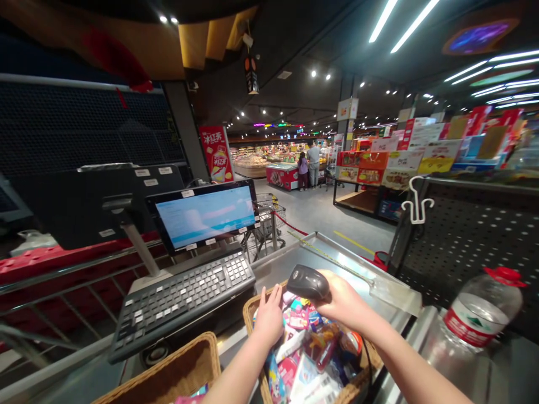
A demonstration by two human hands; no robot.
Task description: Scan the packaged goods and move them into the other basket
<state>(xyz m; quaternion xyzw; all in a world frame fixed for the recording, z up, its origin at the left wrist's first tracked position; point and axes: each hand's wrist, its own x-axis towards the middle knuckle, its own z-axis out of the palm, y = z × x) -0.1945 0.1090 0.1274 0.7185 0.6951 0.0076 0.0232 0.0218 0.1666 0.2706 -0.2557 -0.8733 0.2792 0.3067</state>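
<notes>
Where the left wicker basket [168, 375] runs out of view, I can't tell most of its contents; text on the monitor [206, 216] is unreadable. My left hand [268, 318] reaches over the right wicker basket [247, 312], its grip hidden from me. Snack packets [291, 343] lie heaped inside, none lifted clear, so the handling looks unfinished. A barcode scanner [308, 282] is wrapped in my right hand [340, 298], its underside concealed.
</notes>
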